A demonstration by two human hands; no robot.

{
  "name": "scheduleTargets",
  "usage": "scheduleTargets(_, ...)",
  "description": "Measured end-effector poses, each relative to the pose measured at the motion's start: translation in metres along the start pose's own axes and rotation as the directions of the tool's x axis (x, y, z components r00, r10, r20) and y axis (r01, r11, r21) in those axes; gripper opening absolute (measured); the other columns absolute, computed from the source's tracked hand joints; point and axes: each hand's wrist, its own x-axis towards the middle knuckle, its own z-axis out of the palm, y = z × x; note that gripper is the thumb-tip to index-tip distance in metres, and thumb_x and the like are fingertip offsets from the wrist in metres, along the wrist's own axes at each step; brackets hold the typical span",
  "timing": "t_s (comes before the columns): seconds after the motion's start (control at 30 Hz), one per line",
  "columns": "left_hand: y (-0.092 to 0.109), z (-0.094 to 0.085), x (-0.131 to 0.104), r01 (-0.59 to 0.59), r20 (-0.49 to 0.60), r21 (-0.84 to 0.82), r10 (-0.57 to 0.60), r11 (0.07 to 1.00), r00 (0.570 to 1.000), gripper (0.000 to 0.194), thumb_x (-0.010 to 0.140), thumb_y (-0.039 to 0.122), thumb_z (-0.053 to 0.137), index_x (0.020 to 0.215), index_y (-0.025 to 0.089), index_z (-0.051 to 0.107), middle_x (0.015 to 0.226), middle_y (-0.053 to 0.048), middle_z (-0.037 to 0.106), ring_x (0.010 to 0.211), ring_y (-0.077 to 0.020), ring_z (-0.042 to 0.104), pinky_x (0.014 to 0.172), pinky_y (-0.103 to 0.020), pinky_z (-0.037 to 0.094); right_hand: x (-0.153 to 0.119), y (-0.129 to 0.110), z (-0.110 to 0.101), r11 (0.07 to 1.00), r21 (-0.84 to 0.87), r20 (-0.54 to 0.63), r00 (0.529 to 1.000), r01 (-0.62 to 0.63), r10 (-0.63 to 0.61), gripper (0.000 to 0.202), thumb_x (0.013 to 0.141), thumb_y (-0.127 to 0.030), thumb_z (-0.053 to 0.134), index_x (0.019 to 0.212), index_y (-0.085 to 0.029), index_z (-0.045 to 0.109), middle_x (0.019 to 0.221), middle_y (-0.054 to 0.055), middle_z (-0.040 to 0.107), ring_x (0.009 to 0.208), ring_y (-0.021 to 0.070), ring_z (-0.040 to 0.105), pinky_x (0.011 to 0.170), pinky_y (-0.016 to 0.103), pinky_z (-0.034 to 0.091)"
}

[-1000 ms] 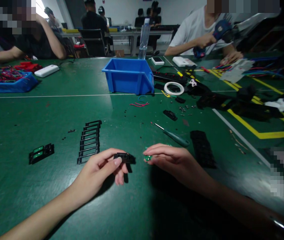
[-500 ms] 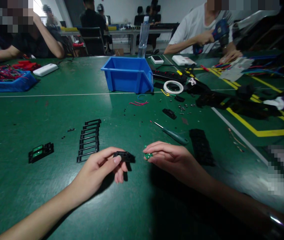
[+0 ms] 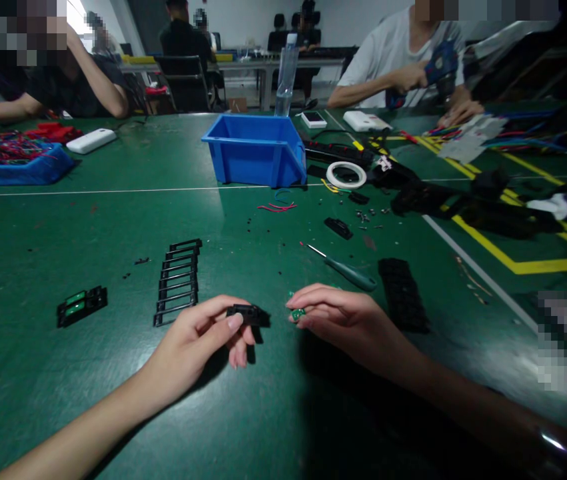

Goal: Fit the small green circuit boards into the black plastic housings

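Note:
Between its thumb and fingers, my left hand grips a small black plastic part. My right hand pinches a small green circuit board, partly hidden by the fingers. A gap separates the two hands. A black ladder-shaped frame lies just beyond my left hand. Farther left rests a black holder with green pieces. Beyond my right hand lies a green-handled screwdriver, with a black ribbed block to its right.
A blue bin stands on the green table, near a tape roll and black assemblies. Screws and wire scraps lie scattered. At left is a blue tray of wires. Across the table, a person holds a power drill.
The green board has tilted slightly in my right fingers. Both hands otherwise stay almost where they were.

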Motion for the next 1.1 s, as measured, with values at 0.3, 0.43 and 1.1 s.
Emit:
scheduleTargets(0.3, 0.0011, 0.0003, -0.0009, 0.006, -0.007, 0.001, -0.006, 1.0, 1.0, 0.028, 0.102, 0.032, 0.057, 0.116, 0.01, 0.066, 0.089, -0.009, 0.069, 0.067, -0.0133, 0.065, 0.065, -0.027, 0.054, 0.0008, -0.0018, 0.0008, 1.0, 0.024, 0.004, 1.0, 0.002, -0.002, 0.016, 0.095, -0.029, 0.067, 0.106, -0.02, 0.075, 0.116, 0.01, 0.072, 0.101, 0.0209, 0.072, 0.084, 0.03, 0.058)
scheduleTargets(0.43, 0.0002, -0.0001, -0.0002, 0.004, -0.003, -0.006, -0.004, 1.0, 1.0, 0.028, 0.102, 0.032, 0.056, 0.117, 0.01, 0.066, 0.089, -0.009, 0.069, 0.067, -0.0132, 0.064, 0.065, -0.027, 0.054, -0.0003, -0.0004, -0.0001, 1.0, 0.022, 0.012, 1.0, -0.004, 0.004, 0.018, 0.095, -0.031, 0.068, 0.107, -0.021, 0.075, 0.117, 0.009, 0.072, 0.103, 0.0214, 0.071, 0.085, 0.03, 0.058)
scheduleTargets(1.1, 0.0013, 0.0008, -0.0016, -0.002, 0.003, 0.013, 0.002, 1.0, 1.0, 0.026, 0.103, 0.031, 0.056, 0.116, 0.011, 0.066, 0.089, -0.008, 0.068, 0.067, -0.0134, 0.065, 0.064, -0.027, 0.054, 0.0013, -0.0041, -0.0004, 1.0, 0.005, 0.006, 1.0, 0.014, -0.014, 0.018, 0.095, -0.03, 0.068, 0.107, -0.022, 0.078, 0.117, 0.009, 0.073, 0.104, 0.0216, 0.072, 0.086, 0.031, 0.06)
